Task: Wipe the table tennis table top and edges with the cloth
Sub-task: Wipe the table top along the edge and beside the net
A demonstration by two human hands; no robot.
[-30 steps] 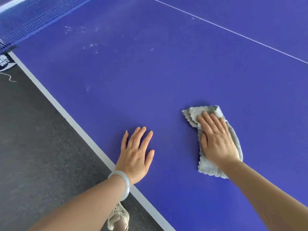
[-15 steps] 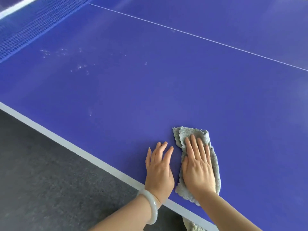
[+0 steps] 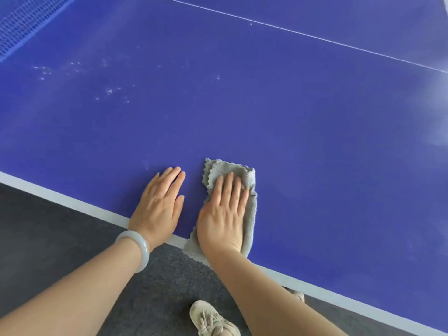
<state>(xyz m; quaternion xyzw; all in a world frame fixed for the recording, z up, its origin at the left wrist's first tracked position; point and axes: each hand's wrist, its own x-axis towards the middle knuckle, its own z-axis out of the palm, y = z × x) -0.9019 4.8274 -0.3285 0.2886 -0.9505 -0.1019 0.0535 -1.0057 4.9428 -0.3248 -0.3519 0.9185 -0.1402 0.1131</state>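
Head view: the blue table (image 3: 278, 112) filled most of the frame, with its white edge (image 3: 72, 201) running from mid-left down to the lower right. The grey cloth (image 3: 243, 174), folded into a long pad, lay on the top right at that edge. Its far end was on the blue surface and its near end hung a little over the white band.

The right hand (image 3: 224, 214) lay flat on the cloth with straight fingers close together, palm down, pressing it to the table and gripping nothing. The left hand (image 3: 161, 204) lay flat on the bare top just beside the cloth, not touching it. Its fingers were also straight and held nothing, and its wrist crossed the edge. A pale bracelet (image 3: 138, 248) sat on that wrist.

Pale specks (image 3: 109, 92) dotted the top well beyond the left hand. The net (image 3: 26, 23) showed in the upper left corner, and a thin white line (image 3: 315, 35) crossed the far surface. Below the edge were dark floor (image 3: 48, 251) and a beige shoe (image 3: 211, 318).
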